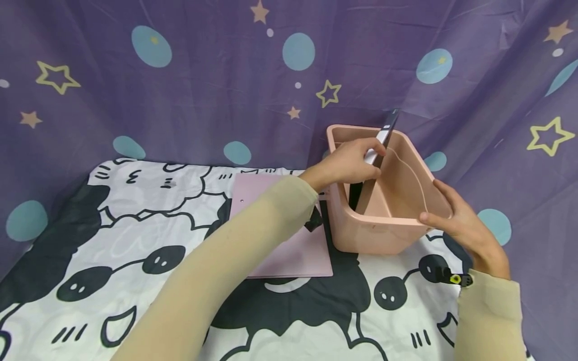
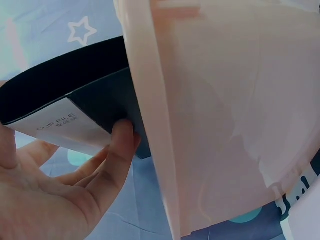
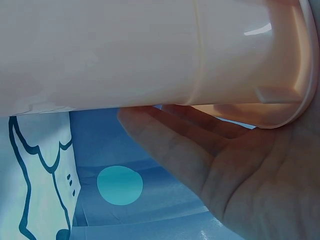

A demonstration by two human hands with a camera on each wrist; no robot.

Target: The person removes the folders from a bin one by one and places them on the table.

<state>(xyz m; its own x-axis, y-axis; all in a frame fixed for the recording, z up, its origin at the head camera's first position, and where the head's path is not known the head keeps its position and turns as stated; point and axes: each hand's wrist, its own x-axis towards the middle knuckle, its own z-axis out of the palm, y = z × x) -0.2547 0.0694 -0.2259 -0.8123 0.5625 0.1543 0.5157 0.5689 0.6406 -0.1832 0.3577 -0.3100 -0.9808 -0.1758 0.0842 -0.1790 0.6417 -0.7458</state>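
Observation:
A pink plastic bin stands on the bed-like patterned cloth, its opening facing up. My left hand reaches over its left side and pinches a dark clip file between thumb and fingers. That file stands on edge, tilted, its lower part inside the bin and its upper end above the back rim. In the left wrist view, its pale spine label reads "CLIP FILE". My right hand holds the bin's right front rim, thumb over the edge; the right wrist view shows fingers against the outer wall.
A flat pink folder lies left of the bin, partly hidden under my left sleeve. Black-and-white cartoon cloth covers the surface. A purple curtain with stars hangs close behind the bin and along its right.

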